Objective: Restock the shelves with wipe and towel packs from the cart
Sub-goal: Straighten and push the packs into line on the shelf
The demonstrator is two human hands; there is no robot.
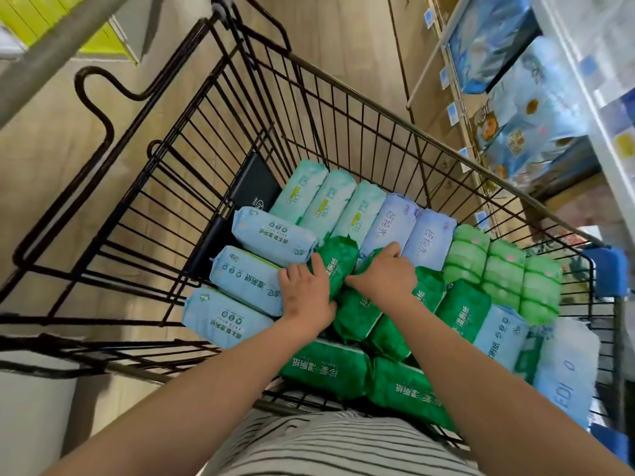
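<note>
**Lifting dark green packs out of the cart**

Head view: the person is leaning over the cart (378, 110), which is filling the middle of the frame, and both hands are reaching down into its load.

The left hand (305, 293) is curling its fingers round the left side of a dark green pack (335, 266) that is standing up above its neighbours at the centre of the frame. The right hand (385, 273) is hooking its fingers over the top end of a second dark green pack (370, 257) just beside the first, its thumb pointing towards the first pack. Both hands are closing in a grip, though how firmly is hard to tell.

More dark green packs are lying below and to the lower right of the hands. Pale blue packs (261, 235) are lying to the left, with mint packs (302, 190) and lavender packs (395, 225) above and light green bundles (505, 273) to the right.

The shelves (584, 80) are running down the upper right of the frame, well apart from the hands and already carrying blue packages (491, 39).

The step in hand appears to be the pick-up. The next move is calling for raising both packs clear of the wire walls and turning towards the shelves to find their slot.
</note>
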